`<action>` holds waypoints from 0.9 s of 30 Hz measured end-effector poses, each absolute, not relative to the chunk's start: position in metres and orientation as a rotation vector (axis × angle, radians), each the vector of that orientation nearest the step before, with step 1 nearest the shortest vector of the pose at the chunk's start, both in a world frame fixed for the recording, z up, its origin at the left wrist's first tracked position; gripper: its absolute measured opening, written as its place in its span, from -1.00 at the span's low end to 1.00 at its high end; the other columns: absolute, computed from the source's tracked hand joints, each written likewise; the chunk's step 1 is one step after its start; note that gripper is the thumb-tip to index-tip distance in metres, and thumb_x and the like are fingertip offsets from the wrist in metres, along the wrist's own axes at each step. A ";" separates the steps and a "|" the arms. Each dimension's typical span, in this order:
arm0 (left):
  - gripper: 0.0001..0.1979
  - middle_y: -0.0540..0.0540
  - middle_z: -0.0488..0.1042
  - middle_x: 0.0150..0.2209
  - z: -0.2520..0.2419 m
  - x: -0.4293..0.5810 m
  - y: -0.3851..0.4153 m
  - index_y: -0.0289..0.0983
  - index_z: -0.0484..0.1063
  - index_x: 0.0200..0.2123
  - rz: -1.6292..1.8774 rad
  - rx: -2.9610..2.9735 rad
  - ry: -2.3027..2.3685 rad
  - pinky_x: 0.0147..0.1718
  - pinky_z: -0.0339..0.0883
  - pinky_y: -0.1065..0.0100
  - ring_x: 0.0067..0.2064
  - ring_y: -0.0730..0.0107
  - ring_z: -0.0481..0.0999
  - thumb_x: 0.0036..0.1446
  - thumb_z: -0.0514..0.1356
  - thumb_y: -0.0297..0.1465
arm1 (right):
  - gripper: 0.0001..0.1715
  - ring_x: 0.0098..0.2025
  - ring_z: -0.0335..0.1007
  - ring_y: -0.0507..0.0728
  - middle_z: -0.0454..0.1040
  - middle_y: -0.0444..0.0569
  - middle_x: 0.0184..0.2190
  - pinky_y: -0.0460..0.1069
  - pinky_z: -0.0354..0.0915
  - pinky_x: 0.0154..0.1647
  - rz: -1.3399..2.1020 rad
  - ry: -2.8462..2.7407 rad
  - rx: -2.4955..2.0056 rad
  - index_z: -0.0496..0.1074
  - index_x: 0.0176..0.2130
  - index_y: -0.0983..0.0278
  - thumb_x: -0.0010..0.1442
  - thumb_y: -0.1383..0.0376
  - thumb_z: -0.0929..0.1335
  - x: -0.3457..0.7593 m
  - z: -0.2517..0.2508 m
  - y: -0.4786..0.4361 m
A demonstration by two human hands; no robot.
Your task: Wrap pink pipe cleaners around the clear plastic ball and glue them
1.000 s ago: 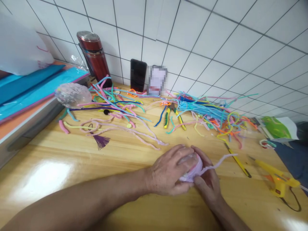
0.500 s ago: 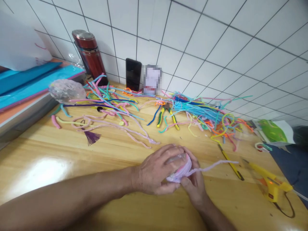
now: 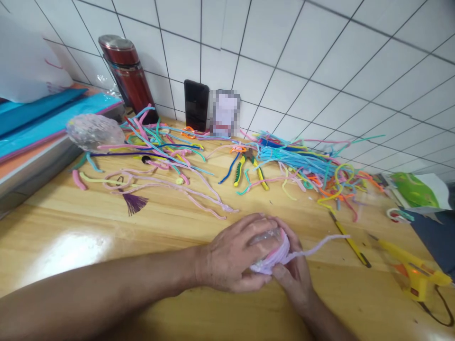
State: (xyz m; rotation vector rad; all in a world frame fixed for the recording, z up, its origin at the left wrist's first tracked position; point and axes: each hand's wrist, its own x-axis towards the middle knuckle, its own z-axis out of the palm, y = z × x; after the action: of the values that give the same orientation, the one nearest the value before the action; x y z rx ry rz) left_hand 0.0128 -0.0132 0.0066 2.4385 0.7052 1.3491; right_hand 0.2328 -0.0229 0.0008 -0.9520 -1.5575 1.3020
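My left hand (image 3: 232, 253) is cupped over a small ball (image 3: 273, 251) wrapped in pale pink pipe cleaner, pressing it onto the wooden table (image 3: 106, 246). My right hand (image 3: 295, 272) closes on the same ball from the right, its thumb on the pink windings. A loose pink pipe cleaner tail (image 3: 322, 245) trails from the ball toward the right. Clear plastic shows on top of the ball between my fingers.
Several coloured pipe cleaners (image 3: 302, 166) lie across the back of the table with yellow-handled pliers (image 3: 249, 168). A red flask (image 3: 128, 76), a black phone (image 3: 195, 104), a clear wrapped ball (image 3: 94, 131), a purple tassel (image 3: 135, 202), a yellow cutter (image 3: 350, 242) and a yellow glue gun (image 3: 414, 270) sit around.
Both hands have stayed on the pink ball; the loose tail shifted slightly. The view has swung a little, left and then back right.
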 end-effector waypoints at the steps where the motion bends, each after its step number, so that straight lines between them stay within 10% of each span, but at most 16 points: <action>1: -0.24 -0.48 0.37 0.35 0.007 0.012 -0.013 -0.35 0.08 0.49 1.350 2.442 0.705 0.42 0.37 -0.24 0.44 -0.14 0.38 0.34 0.26 -0.28 | -0.09 0.44 0.41 0.38 0.40 0.16 0.45 0.28 0.47 0.38 1.313 -1.549 -0.943 0.25 0.46 0.04 0.31 -0.14 0.49 0.233 0.000 -0.023; 27: -0.38 -0.37 0.50 0.24 0.013 0.018 -0.010 -0.35 0.17 0.39 1.377 2.369 0.743 0.44 0.39 -0.08 0.32 -0.03 0.52 0.38 0.21 -0.24 | -0.07 0.43 0.43 0.52 0.38 0.11 0.48 0.32 0.58 0.26 1.264 -1.602 -1.092 0.30 0.46 -0.04 0.26 -0.23 0.47 0.245 0.002 -0.029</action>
State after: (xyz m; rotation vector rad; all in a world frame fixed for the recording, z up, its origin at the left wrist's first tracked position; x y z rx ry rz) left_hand 0.0176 -0.0098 0.0131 2.3692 0.7435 1.3769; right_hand 0.2451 -0.0291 0.0025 -1.0919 -1.6017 1.2642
